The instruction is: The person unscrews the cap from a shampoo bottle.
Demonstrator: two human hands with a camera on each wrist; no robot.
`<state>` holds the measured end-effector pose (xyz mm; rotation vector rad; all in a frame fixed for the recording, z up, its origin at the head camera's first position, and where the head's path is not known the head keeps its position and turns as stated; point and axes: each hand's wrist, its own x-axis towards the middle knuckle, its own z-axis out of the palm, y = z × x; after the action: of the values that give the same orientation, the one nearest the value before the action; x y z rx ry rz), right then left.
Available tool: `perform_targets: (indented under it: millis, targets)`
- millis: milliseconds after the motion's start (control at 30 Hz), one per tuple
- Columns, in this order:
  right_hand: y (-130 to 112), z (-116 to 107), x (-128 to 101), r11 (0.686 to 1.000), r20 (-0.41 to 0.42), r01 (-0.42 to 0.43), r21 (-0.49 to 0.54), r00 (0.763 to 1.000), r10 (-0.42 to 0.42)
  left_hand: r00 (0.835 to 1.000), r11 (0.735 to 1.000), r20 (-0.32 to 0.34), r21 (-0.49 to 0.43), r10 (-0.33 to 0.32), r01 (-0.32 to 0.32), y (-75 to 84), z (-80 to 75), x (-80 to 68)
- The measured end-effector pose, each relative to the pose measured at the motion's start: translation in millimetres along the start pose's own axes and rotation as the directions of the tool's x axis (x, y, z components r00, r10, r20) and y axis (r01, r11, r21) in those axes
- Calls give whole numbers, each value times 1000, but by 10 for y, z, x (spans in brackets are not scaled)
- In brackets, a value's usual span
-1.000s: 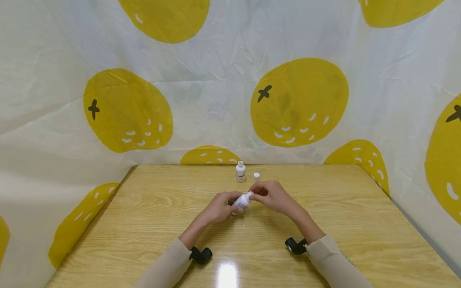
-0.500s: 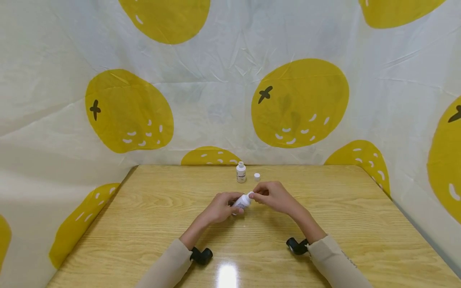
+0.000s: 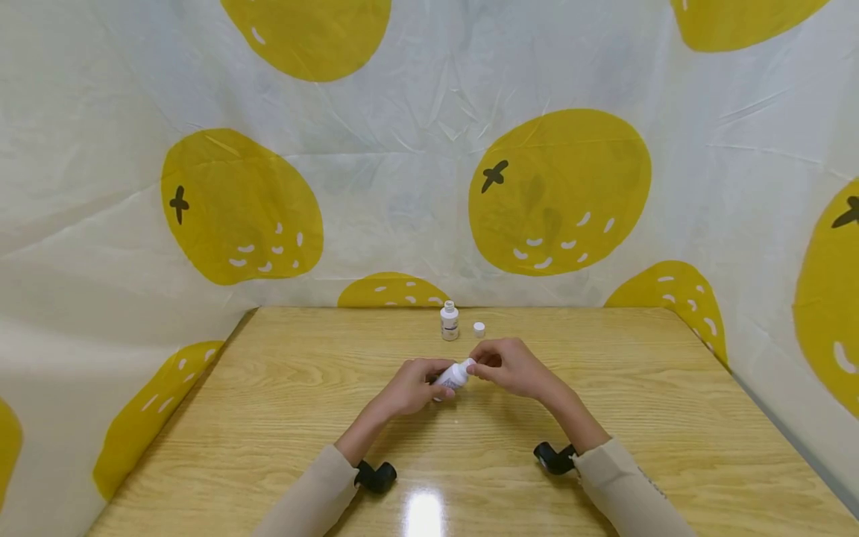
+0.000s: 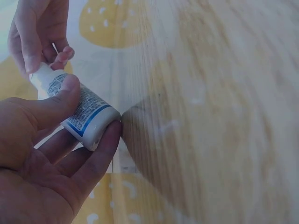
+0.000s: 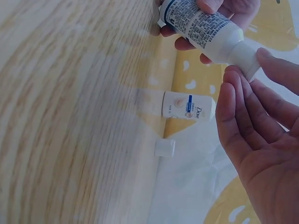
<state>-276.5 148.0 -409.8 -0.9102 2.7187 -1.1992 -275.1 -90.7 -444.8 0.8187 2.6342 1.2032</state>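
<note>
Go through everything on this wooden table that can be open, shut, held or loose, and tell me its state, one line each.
Small white bottle with blue-printed label: tilted, gripped by the left hand, cap end pinched by the right.
Left hand: fingers curled round the bottle's body.
Right hand: fingertips on the bottle's cap end.
Second small white bottle: upright at the table's far edge, uncapped.
Loose white cap: lying beside that bottle, apart from it.
</note>
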Motion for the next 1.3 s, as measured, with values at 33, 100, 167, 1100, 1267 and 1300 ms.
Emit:
perform_targets:
  millis: [33,100,167,1100,1267,1300]
  targets:
    - [-1,-1,0,1000,1,4,-1,1000,-4,1000,1000,-1,-1,1,-1,1,0,-2]
    - [2,-2,2,1000,3,5,-2,1000,-5,1000,1000,-1,-8,1,-1,1,0,-5]
    - [4,-1,3,1000,3,1,0,1000,-1,1000,1000,-3,-12,3,-3,-3,2,-7]
    - [22,-6,-13,999,-1,45,1,999,-45,1000,1000,1,-6,2,-2,-12,1,0]
    - [29,0,2,999,-12,43,0,999,-43,1000,1000,-8,-8,2,-2,-27,6,1]
    - [28,2,2,1000,-18,29,-1,999,-29,1000,1000,-8,-10,3,-3,-29,8,1]
